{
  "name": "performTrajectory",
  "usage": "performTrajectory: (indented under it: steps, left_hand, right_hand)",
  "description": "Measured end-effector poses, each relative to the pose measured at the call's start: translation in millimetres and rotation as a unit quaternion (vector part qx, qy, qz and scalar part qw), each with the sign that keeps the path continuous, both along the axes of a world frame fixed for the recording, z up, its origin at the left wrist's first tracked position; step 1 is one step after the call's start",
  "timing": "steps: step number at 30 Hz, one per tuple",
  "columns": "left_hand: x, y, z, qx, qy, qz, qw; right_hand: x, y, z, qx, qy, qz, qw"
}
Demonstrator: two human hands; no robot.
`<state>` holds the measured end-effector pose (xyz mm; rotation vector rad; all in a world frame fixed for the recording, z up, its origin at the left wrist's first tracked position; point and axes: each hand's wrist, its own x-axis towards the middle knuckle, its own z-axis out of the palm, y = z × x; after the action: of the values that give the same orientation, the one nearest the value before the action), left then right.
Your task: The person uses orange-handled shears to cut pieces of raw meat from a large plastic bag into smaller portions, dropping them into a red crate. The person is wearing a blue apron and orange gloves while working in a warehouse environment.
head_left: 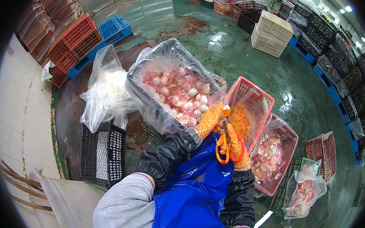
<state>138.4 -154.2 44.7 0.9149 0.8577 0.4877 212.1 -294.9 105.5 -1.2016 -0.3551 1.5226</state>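
My left hand (210, 120), in an orange patterned glove, is closed at the near right corner of a dark, plastic-lined crate (136, 80). At its fingertips is a small round orange-and-white piece (226, 111). My right hand (236, 152), gloved alike, is closed around scissors (222, 152) with yellow and red-orange handles, whose tips point up toward that piece. Inside the dark crate lie many round, whitish, striped pieces (183, 93) among reddish, glossy matter. Just right of my hands, a red lined crate (269, 103) holds small orange pieces (240, 119) in yellowish liquid.
Another red crate (290, 138) with pale, reddish contents stands to the right, near a green crate (284, 187). On the left are crumpled clear plastic (109, 89) and a black crate (89, 152). Stacked crates on blue pallets (330, 82) line the right. The green floor (219, 41) looks wet.
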Motion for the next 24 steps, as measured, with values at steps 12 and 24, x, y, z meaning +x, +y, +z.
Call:
performTrajectory:
  steps: [12, 24]
  left_hand:
    - [2, -3, 31, -0.063, -0.065, 0.024, 0.996]
    - [20, 2, 11, -0.003, -0.025, -0.030, 0.999]
  right_hand:
    - [12, 7, -22, 0.067, 0.179, 0.013, 0.981]
    - [7, 4, -41, 0.110, 0.247, -0.094, 0.958]
